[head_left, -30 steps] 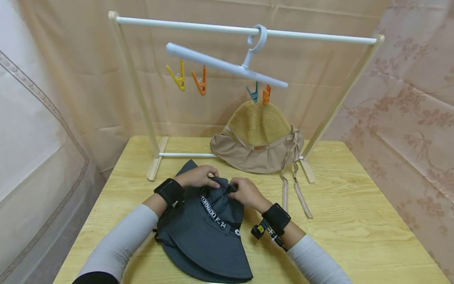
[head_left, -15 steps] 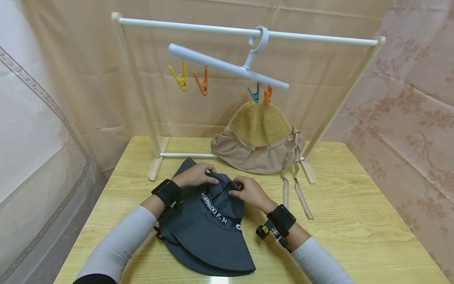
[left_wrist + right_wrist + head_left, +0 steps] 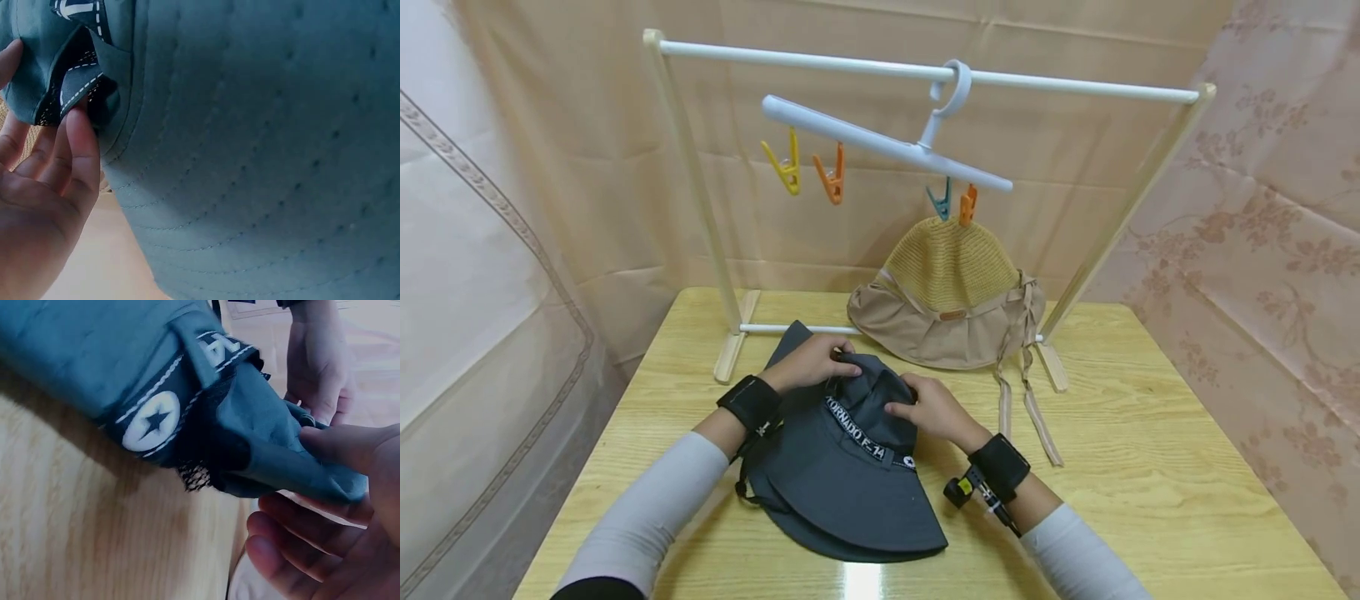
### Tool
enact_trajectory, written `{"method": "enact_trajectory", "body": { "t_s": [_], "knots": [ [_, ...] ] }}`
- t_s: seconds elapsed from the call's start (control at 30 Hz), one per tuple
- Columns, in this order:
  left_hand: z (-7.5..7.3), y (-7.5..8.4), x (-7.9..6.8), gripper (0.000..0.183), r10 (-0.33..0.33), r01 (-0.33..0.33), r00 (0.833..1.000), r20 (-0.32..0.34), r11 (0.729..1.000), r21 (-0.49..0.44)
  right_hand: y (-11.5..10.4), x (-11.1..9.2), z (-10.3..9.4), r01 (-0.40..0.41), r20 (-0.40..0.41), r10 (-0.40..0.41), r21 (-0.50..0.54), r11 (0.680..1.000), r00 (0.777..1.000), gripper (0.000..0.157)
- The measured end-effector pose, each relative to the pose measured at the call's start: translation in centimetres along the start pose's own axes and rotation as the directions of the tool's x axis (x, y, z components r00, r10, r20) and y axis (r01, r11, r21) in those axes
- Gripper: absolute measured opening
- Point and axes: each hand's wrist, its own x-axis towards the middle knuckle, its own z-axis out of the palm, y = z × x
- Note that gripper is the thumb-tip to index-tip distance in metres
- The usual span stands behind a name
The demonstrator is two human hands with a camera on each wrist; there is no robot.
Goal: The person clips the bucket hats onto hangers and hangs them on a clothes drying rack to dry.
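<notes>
A dark grey sun hat [image 3: 850, 500] with a wide brim and a lettered black band [image 3: 856, 429] lies folded between the two hands, its brim toward the person. My left hand [image 3: 812, 364] pinches the crown on its left side; in the left wrist view its fingers [image 3: 81, 134] reach the edge of the band. On the crown's right side, my right hand [image 3: 942, 410] grips the cloth between thumb [image 3: 340, 445] and fingers. A round white star patch [image 3: 152, 420] shows on the band, with black mesh beneath.
Behind stands a rack with a white top bar [image 3: 820, 62]. From it hangs a tilted white hanger [image 3: 880, 142] with yellow, orange and teal clips. A tan straw hat [image 3: 951, 287] hangs under the right-hand clips, its ribbons [image 3: 1037, 425] trailing onto the wooden table [image 3: 1150, 467].
Both hands keep hold of the crown while the dark hat shifts away from the person, toward the rack. Its front brim edge has moved farther up the table. The hands have spread slightly.
</notes>
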Motion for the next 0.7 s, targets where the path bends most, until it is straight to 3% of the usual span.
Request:
{"method": "enact_trajectory", "body": {
  "t_s": [0.23,0.33,0.57,0.7],
  "knots": [
    [-0.1,0.2,-0.2,0.019,-0.040,0.039,0.998,-0.048,0.999,-0.024,-0.6,0.1,-0.3,-0.014,-0.095,0.014,0.002,1.000,0.995,0.012],
    [-0.3,0.4,-0.4,0.019,-0.041,0.040,0.997,-0.066,0.999,-0.014,-0.8,0.2,-0.5,-0.006,-0.133,0.006,-0.004,1.000,0.991,0.018],
    [-0.8,0.7,-1.1,0.026,0.032,-0.012,0.991,-0.134,0.989,0.146,-1.6,0.5,-1.0,0.048,-0.200,-0.050,-0.015,0.999,0.978,0.029],
    [-1.3,0.9,-1.3,0.023,0.051,-0.026,0.981,-0.188,0.991,0.134,-2.1,0.7,-1.4,0.054,-0.208,-0.050,0.016,0.998,0.977,0.035]
  ]
}}
